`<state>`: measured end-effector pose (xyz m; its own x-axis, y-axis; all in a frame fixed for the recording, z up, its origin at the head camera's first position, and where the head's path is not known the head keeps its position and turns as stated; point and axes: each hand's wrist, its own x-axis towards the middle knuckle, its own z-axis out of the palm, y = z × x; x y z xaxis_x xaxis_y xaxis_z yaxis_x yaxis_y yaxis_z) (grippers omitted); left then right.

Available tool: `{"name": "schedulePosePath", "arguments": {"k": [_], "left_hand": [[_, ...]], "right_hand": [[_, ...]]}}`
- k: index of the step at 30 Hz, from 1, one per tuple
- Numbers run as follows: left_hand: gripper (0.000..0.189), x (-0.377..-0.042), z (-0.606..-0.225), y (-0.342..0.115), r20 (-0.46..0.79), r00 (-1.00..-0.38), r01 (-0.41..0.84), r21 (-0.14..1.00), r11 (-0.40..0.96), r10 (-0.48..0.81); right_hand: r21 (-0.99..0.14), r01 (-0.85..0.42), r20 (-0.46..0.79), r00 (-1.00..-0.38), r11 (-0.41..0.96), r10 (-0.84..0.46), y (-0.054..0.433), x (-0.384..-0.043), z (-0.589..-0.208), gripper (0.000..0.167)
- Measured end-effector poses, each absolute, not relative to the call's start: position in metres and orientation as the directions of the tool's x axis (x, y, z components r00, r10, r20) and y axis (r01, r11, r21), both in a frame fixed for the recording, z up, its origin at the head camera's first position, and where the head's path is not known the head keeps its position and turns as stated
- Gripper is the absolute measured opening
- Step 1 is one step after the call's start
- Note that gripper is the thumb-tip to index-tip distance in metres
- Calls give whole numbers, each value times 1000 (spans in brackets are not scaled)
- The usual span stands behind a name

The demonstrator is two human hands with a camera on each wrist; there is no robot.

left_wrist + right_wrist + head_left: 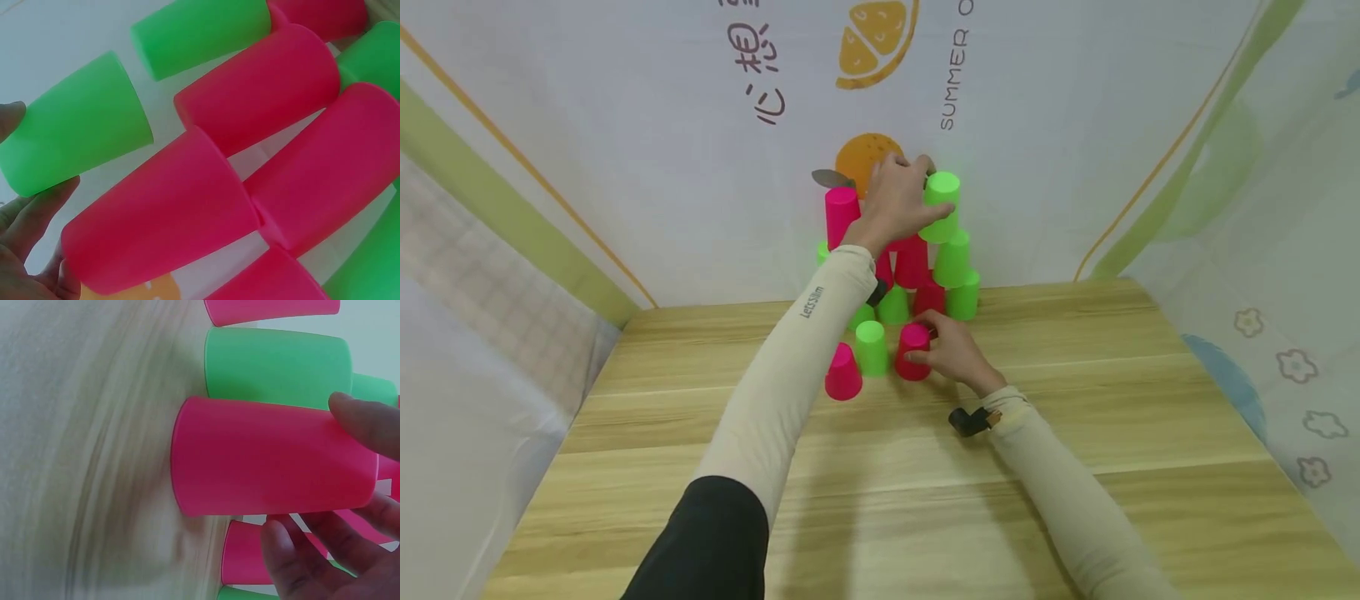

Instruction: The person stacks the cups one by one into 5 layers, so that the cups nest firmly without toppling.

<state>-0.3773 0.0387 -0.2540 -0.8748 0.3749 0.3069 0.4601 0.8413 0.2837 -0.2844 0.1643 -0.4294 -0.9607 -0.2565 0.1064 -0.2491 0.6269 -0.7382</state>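
My left hand (pixel 895 196) pinches an upside-down green cup (pixel 942 200) between thumb and fingers at the upper right of a stacked cup wall. In the left wrist view this green cup (pixel 75 131) shows a gap between its rim and the cups below. Beside it in the upper tier stands a pink cup (pixel 842 212). Lower tiers mix pink and green, including a green cup (pixel 952 260) beneath the held one; my left forearm hides part of them. On the table in front, my right hand (pixel 958 350) grips an upside-down pink cup (pixel 275 459) with thumb and fingers.
Left of the right hand's cup, a green cup (pixel 872 350) and another pink cup (pixel 844 375) stand upside down in the front row. The wooden table (pixel 700 400) ends behind the stack at a white printed curtain (pixel 1037 150). More patterned cloth (pixel 1285 333) hangs at the right.
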Motion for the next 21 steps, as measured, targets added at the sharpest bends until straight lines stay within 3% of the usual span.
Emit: {"name": "schedulePosePath", "arguments": {"k": [13, 21], "left_hand": [[53, -381, -265, 49, 327, -872, 432, 160, 888, 365], [47, -379, -267, 51, 343, -861, 403, 10, 915, 375]], "right_hand": [[-762, -257, 125, -959, 595, -254, 161, -283, -434, 52], [-757, -265, 136, -958, 597, -253, 161, -282, -438, 52]]}}
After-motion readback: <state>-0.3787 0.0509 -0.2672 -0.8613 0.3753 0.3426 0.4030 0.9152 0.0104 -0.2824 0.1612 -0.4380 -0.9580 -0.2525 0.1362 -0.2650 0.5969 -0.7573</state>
